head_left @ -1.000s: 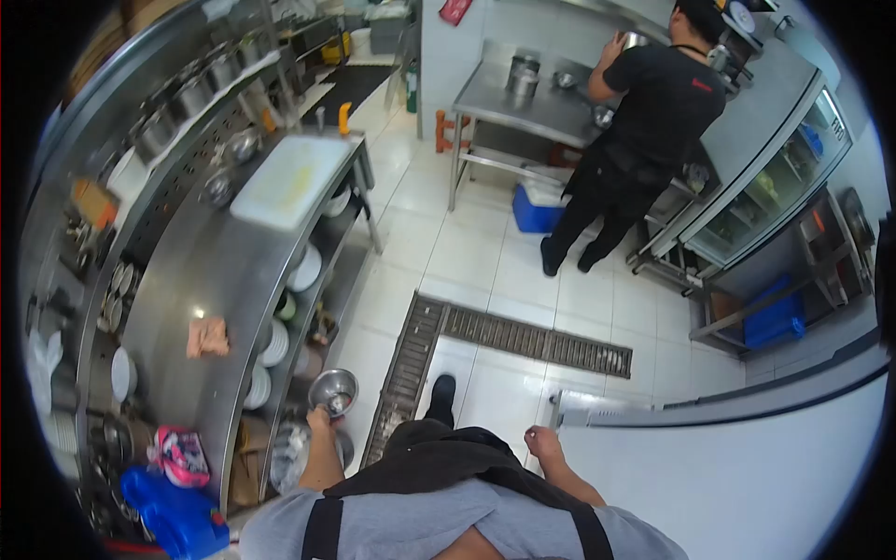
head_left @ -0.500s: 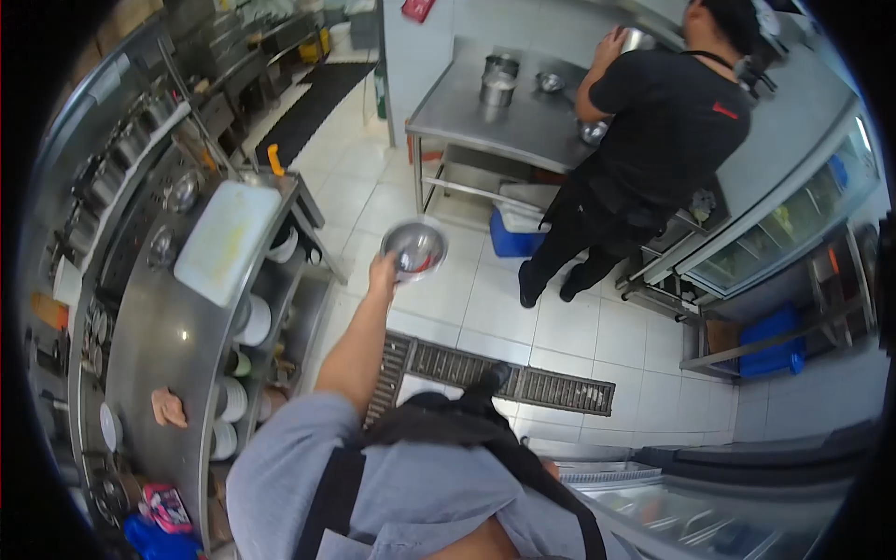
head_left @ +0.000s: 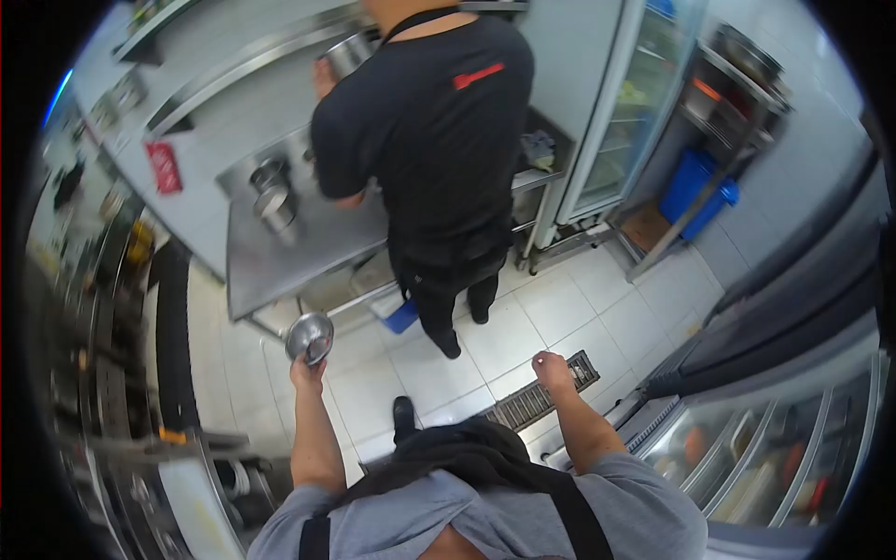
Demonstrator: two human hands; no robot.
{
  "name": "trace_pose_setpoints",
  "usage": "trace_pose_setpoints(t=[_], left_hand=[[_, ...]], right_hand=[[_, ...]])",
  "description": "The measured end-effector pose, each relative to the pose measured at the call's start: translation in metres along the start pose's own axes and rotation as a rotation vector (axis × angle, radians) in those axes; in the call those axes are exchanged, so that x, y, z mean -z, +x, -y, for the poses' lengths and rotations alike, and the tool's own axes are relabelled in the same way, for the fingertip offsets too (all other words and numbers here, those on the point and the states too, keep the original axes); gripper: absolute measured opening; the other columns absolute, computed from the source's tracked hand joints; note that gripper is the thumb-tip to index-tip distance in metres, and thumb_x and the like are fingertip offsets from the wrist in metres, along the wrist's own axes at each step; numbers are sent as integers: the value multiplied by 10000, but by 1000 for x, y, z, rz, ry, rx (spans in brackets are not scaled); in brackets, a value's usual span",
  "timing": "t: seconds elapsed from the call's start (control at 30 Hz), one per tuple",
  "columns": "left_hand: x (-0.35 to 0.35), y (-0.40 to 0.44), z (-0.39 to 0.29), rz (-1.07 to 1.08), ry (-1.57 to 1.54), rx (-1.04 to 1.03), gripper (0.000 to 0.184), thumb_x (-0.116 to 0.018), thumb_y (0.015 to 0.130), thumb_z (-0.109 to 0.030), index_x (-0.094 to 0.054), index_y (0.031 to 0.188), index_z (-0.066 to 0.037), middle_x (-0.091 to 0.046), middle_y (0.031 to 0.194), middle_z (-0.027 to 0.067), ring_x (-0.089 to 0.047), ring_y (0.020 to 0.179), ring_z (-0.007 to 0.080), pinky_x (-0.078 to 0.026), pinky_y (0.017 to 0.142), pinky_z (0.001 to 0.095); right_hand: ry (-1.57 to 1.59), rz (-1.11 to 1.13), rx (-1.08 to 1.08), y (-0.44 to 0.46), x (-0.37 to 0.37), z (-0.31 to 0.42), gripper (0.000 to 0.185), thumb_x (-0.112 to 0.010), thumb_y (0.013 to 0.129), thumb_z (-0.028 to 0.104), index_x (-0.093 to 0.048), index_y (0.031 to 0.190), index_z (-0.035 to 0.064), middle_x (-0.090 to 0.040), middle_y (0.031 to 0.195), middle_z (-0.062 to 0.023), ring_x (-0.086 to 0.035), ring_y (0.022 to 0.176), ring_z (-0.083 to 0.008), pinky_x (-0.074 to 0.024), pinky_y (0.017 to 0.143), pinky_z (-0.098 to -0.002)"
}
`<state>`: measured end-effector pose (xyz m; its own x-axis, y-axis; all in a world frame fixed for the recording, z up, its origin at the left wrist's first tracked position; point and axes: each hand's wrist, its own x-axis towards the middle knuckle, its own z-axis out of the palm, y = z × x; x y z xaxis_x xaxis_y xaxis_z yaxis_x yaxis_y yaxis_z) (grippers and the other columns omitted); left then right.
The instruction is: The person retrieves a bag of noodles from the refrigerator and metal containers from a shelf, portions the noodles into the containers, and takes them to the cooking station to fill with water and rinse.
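Observation:
A round metal bowl (head_left: 311,338) is gripped at its near rim by my left hand (head_left: 307,371), out in front of the steel table. Something small lies inside the bowl, too small to name. My right hand (head_left: 553,370) is raised over the floor drain (head_left: 532,403), with its fingers curled together; whether a small thing is pinched in them cannot be made out. Ahead, a co-worker in black (head_left: 448,140) stands with their back to me, lifting a metal container (head_left: 349,56) in their hands.
The steel table (head_left: 252,271) bears metal pots (head_left: 274,203). A glass-door fridge (head_left: 621,131) and a rack with a blue bin (head_left: 695,191) stand at the right. Near me at lower right is a glass-topped cold case (head_left: 793,448). A white cutting board (head_left: 198,504) lies lower left.
The view has turned and come closer to the co-worker and steel table. The left counter has slid to the lower left. My left hand still carries the bowl; my right hand is visible again.

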<state>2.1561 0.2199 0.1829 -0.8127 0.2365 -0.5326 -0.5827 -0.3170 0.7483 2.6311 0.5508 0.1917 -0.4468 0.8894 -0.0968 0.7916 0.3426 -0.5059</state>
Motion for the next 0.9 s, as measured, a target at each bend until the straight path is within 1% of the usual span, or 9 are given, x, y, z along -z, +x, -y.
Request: trace_pose_setpoints(t=[0.17,0.27,0.4,0.43,0.57,0.63,0.77,0.83,0.9], left_hand=[[-70,118,-19,-78,115,-62,512,-528,812,-80,-325,1282,-67,-412,1292,196,-567,1008,361,-536,704,485],[-105,178,-37,-28,95,-59,557,-537,789,-71,-303,1294,-76,-400,1299,204,-539,1054,384,-521,717,518],[-148,271,-44,51,168,-57,414,-596,719,-88,-515,1110,24,-579,1019,174,-621,816,311,-536,556,362],[-161,279,-44,60,158,-76,358,-575,738,-88,-542,1074,31,-587,994,165,-624,802,283,-529,543,344],[-195,329,-32,56,46,15,281,-585,746,-87,-568,998,35,-607,914,116,-617,739,256,-507,539,371],[-198,303,-26,30,420,-110,265,-578,774,-132,-562,968,47,-604,897,136,-610,753,233,-509,607,400],[-174,264,29,-70,957,-1079,343,-522,857,-209,-539,1052,73,-591,994,260,-602,895,358,-478,786,430],[-136,224,70,164,1262,-1047,319,-476,883,-174,-534,1075,75,-590,1002,278,-576,929,422,-456,809,461],[-91,219,130,591,1500,-471,257,-510,865,-186,-557,983,38,-622,883,243,-593,857,408,-474,751,451]], right_hand=[[95,-36,-30,-17,-9,36,200,-529,795,197,-666,841,59,-643,842,-202,-620,814,-363,-499,748,-430],[-341,132,31,-69,-99,-38,229,-497,781,213,-655,752,50,-645,783,-188,-629,757,-353,-504,685,-441],[-274,302,-371,-186,-113,-14,179,-544,690,186,-643,638,45,-634,703,-187,-622,673,-364,-499,660,-450],[-255,542,-511,-195,-93,10,246,-529,742,194,-676,842,24,-651,935,-197,-625,891,-340,-499,793,-427],[-176,414,-795,-240,-105,36,254,-497,768,181,-681,847,25,-659,924,-190,-634,878,-328,-502,792,-418],[-102,332,-820,-241,-105,51,258,-499,777,199,-683,840,29,-660,902,-190,-639,858,-322,-503,782,-418],[321,-194,-782,-187,-43,126,305,-565,801,322,-674,796,38,-645,717,-179,-645,728,-318,-496,690,-398],[324,-458,-611,-163,19,154,338,-600,828,332,-663,749,10,-635,602,-108,-607,541,-165,-475,548,-321],[521,-621,-519,-167,128,222,303,-607,863,234,-633,662,8,-631,585,-72,-566,522,-114,-438,507,-272]])
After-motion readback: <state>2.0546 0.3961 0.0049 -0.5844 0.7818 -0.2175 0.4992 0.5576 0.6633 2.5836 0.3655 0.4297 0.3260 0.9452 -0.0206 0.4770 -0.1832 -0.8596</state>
